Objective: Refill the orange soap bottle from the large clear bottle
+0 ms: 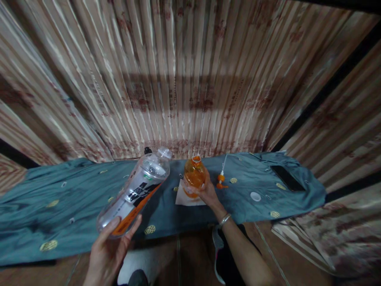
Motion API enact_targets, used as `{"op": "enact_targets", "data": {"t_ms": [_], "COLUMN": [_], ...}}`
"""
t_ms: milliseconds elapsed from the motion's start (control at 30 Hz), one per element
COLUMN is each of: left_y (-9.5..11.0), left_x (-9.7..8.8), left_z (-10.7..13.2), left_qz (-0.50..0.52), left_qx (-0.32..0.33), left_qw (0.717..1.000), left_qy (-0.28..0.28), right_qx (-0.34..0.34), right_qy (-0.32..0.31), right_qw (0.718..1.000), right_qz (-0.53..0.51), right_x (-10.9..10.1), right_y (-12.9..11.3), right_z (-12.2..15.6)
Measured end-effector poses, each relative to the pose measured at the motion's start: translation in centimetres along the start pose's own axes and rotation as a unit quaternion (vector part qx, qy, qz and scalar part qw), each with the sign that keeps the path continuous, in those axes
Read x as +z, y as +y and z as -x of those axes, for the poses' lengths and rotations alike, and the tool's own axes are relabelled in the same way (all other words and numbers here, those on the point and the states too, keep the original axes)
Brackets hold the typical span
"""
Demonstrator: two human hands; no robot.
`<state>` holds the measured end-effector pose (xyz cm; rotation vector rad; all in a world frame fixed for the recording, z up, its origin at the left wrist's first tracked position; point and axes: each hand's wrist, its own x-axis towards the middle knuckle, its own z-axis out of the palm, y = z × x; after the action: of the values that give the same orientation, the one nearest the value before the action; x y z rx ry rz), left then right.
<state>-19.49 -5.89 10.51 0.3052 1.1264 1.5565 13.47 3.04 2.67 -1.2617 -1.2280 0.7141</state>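
Note:
My left hand (114, 242) grips the lower end of a large clear plastic bottle (138, 188) with an orange and black label. That bottle is tilted, its neck pointing up and to the right, toward the other bottle. Around the side of an orange bottle (193, 174) with an uncovered mouth, the fingers of my right hand (206, 188) are closed. The orange bottle stands about upright over a white paper sheet (181, 196). To its right lies an orange pump head (220, 180) with a thin pale tube.
A green cloth with yellow patterns (244, 210) covers the narrow table. On its right part lie a white round cap (255, 196) and a black phone (287, 178). Behind the clear bottle a small black object (147, 150) shows. A pleated curtain (190, 79) hangs at the back.

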Motion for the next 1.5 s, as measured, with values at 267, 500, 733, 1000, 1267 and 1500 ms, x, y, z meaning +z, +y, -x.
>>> {"op": "enact_targets", "data": {"t_ms": [267, 500, 733, 1000, 1267, 1500], "left_y": [0.4, -0.5, -0.9, -0.3, 0.3, 0.5], "left_x": [2.5, 1.7, 0.3, 1.2, 2.9, 3.6], "left_z": [-1.4, -2.6, -2.8, -2.3, -1.7, -1.0], "left_qz": [-0.027, -0.021, -0.022, -0.005, -0.003, -0.015], "left_qx": [0.025, 0.013, 0.009, 0.017, 0.031, 0.057], "left_qw": [0.999, 1.000, 1.000, 0.999, 0.997, 0.994], "left_qy": [0.013, 0.017, 0.012, 0.027, 0.067, 0.087], "right_qx": [0.090, 0.061, 0.041, 0.012, 0.007, -0.002], "right_qy": [0.042, 0.020, 0.006, -0.007, -0.021, 0.004], "right_qw": [0.995, 0.997, 0.995, 0.987, 0.984, 0.980], "right_qz": [0.026, 0.049, 0.087, 0.160, 0.175, 0.198], "right_x": [1.4, 1.1, 1.3, 1.1, 1.5, 2.0], "right_y": [-1.1, -1.3, -2.1, -2.9, -4.1, -3.8], "right_z": [-0.1, 0.3, 1.2, 1.5, 1.6, 2.0]}}
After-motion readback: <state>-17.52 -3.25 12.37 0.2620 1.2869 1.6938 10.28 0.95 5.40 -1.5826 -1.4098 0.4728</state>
